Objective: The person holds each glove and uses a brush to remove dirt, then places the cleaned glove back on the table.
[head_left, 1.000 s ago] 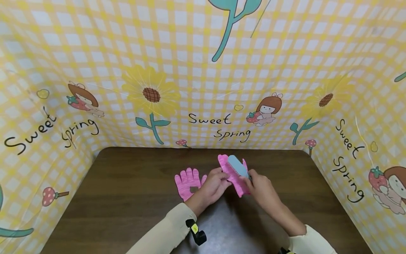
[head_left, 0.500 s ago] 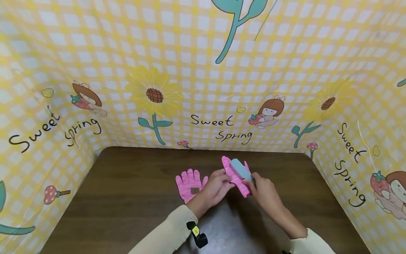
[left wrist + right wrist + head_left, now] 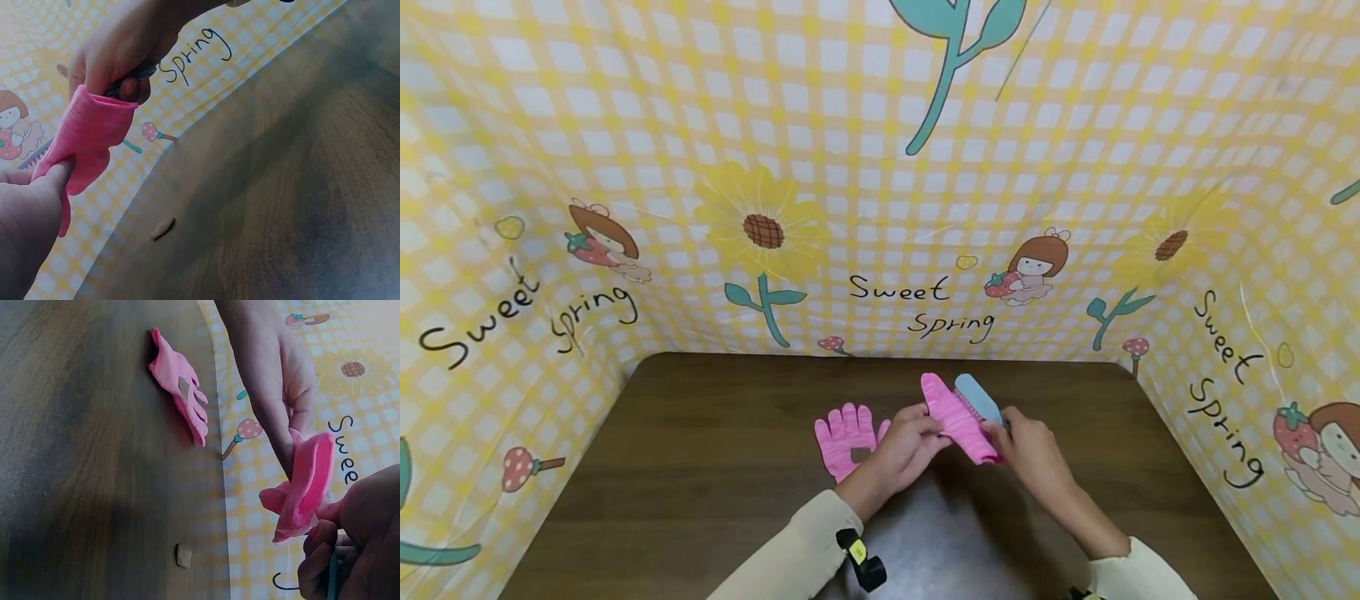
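A creased, yellow-and-white checked cloth (image 3: pixel 880 192) rises behind and at both sides of a brown, wood-grained bench (image 3: pixel 715 467). On the bench, a pink knitted glove (image 3: pixel 846 435) lies flat; a small tan lump (image 3: pixel 184 555) lies near the far edge. Above the bench, the left grip (image 3: pixel 910 447) pinches a second pink glove (image 3: pixel 957 421), cuff agape, while the right grip (image 3: pixel 1032 448) is closed round a blue brush (image 3: pixel 981 398), bristles facing that glove.

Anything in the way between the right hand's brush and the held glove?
Nothing visible. The brush sits alongside the held glove, bristle side facing it; contact is unclear. The other glove lies clear of both, on the table, left of the left hand.
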Available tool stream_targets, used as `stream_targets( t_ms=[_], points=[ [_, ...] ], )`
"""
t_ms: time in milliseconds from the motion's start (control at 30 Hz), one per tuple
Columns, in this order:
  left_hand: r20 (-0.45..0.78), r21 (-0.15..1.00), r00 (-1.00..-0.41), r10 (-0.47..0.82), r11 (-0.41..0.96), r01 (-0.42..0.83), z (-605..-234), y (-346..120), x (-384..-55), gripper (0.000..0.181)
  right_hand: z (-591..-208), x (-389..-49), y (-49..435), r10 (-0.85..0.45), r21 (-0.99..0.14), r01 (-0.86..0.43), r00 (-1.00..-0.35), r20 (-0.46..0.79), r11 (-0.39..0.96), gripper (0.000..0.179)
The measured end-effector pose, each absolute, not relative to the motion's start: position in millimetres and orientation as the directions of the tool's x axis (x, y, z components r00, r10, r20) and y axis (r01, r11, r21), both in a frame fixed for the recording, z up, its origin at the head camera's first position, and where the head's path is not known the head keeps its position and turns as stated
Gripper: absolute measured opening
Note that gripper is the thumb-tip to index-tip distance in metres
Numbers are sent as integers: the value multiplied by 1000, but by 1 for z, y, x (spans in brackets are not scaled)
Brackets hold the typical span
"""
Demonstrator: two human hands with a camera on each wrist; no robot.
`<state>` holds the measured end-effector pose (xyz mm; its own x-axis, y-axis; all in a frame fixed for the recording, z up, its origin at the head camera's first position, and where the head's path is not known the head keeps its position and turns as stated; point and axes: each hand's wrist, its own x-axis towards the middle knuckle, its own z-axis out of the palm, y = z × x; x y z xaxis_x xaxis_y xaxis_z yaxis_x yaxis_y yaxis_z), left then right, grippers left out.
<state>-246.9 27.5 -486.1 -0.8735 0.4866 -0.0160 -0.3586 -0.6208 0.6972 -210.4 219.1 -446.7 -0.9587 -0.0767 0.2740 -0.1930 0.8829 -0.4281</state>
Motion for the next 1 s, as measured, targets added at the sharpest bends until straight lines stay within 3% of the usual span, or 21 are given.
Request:
stream_targets(
  t_ms=[367, 600, 733, 1000],
  points=[
    [-37, 691, -879, 476, -623, -367, -489, 23, -250, 51, -447, -213, 229, -46, -430, -149, -969, 242, 890, 26],
    [-23, 703, -881, 472, -619, -350, -488, 26, -252, 53, -441, -215, 222, -43, -452, -182, -952, 302, 873, 22],
    [-13, 708, -872, 489, -611, -353, -484, 32, -251, 58, -437, -206, 209, -98, -476, -200, -968, 230, 857, 17],
    [-61, 690, -869, 491, -609, -392, -480, 31, -253, 58, -437, -204, 198, -94, -408, -179, -971, 221, 895, 27]
  ],
)
